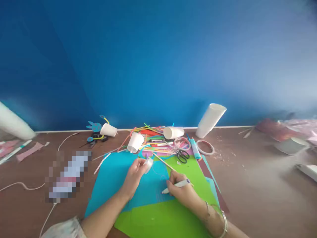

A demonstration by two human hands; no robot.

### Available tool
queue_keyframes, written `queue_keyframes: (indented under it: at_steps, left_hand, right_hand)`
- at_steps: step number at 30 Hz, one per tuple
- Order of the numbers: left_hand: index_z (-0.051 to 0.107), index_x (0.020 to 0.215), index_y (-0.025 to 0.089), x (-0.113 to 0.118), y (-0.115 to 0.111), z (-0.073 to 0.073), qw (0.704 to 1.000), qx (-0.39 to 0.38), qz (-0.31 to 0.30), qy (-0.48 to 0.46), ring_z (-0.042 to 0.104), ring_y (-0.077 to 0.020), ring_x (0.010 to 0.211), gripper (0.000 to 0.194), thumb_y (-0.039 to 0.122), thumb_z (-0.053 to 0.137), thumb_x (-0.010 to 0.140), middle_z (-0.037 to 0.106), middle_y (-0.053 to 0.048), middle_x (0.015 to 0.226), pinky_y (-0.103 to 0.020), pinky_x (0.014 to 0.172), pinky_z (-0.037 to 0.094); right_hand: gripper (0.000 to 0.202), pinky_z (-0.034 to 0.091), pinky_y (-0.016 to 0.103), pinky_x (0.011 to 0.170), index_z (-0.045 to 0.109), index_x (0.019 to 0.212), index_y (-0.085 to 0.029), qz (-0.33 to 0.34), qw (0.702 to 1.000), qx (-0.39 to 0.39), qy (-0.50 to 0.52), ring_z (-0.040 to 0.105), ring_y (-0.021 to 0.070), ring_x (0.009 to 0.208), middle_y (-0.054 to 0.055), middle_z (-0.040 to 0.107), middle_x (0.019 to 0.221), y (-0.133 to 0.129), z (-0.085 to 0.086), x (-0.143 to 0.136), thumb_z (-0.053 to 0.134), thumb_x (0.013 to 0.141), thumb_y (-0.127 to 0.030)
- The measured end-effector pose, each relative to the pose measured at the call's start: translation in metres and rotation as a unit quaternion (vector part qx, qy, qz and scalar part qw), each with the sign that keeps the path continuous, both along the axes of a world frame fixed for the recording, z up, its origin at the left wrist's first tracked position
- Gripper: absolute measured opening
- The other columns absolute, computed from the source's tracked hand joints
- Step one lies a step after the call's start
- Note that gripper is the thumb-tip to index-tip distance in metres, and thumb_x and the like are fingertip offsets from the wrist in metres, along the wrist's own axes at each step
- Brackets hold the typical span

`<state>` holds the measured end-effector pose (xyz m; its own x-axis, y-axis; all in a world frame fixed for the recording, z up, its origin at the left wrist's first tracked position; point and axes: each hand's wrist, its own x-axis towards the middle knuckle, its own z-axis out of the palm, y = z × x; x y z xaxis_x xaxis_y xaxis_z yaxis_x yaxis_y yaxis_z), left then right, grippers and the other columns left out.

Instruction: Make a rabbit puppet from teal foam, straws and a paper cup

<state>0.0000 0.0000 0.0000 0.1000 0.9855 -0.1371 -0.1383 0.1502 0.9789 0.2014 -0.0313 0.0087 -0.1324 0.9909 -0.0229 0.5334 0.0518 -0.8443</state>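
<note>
My left hand is closed on a small whitish, translucent object whose kind I cannot make out. In my right hand is a white marker, its tip pointing left just over the blue paper. A thin wooden stick runs from the pile down to my right hand; whether the fingers hold it too, I cannot tell. Faint curved lines show on the blue paper between the hands. Green paper lies around it, and black-handled scissors rest beyond my right hand.
Coloured sticks and pens are heaped at the back, with paper cups among them. A glue stick, a tape roll and a tilted cup stack are to the right. A blue paper rabbit is left, near a blurred-out device.
</note>
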Motion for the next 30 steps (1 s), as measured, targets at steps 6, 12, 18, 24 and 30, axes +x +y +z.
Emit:
queue_keyframes:
  at_steps: [6,12,18,24,30]
  left_hand:
    - [0.055,0.088,0.02,0.0016,-0.0023,0.0026,1.0,0.012,0.006,-0.015,0.057,-0.019,0.086,0.032,0.049,0.061,0.078,0.054,0.001,0.081,-0.034,0.085,0.042]
    - [0.055,0.09,0.019,-0.0002,-0.0044,0.0066,1.0,0.009,-0.001,-0.009,0.059,-0.0223,0.092,0.033,0.05,0.06,0.079,0.056,-0.001,0.085,-0.035,0.085,0.042]
    - [0.055,0.089,0.019,0.0,-0.0052,0.0066,1.0,0.01,0.005,-0.01,0.059,-0.0225,0.092,0.033,0.05,0.062,0.077,0.057,-0.001,0.085,-0.035,0.084,0.043]
    - [0.057,0.088,0.019,0.0004,-0.0054,0.0095,1.0,0.004,0.01,-0.01,0.06,-0.0225,0.091,0.032,0.049,0.062,0.077,0.06,-0.002,0.086,-0.033,0.083,0.043]
    - [0.057,0.088,0.02,0.0006,-0.005,0.0089,1.0,0.008,0.006,-0.013,0.06,-0.0218,0.092,0.031,0.049,0.062,0.077,0.058,-0.001,0.085,-0.033,0.084,0.043]
  right_hand:
    - [0.022,0.028,0.018,0.041,0.032,0.052,-0.022,0.01,1.0,-0.012,0.007,0.038,0.008,0.043,-0.007,0.039,0.046,-0.0014,0.0001,0.0004,0.048,0.067,-0.02]
    - [0.022,0.028,0.018,0.04,0.03,0.051,-0.022,0.021,0.999,-0.037,0.017,0.039,0.0074,0.042,-0.007,0.036,0.045,-0.0013,0.0023,0.0002,0.047,0.064,-0.017]
    - [0.024,0.028,0.017,0.038,0.028,0.05,-0.022,0.027,0.998,-0.047,0.018,0.041,0.0071,0.039,-0.008,0.035,0.044,-0.0026,0.0075,0.0006,0.047,0.063,-0.016]
    - [0.021,0.033,0.017,0.036,0.033,0.052,-0.022,0.024,0.994,-0.088,0.054,0.048,0.0093,0.036,-0.008,0.042,0.04,-0.0025,0.0084,0.0006,0.049,0.065,-0.02]
    - [0.02,0.036,0.018,0.04,0.036,0.056,-0.022,0.001,0.994,-0.069,0.084,0.047,0.009,0.04,-0.007,0.048,0.042,-0.0013,0.0069,-0.0013,0.05,0.07,-0.024]
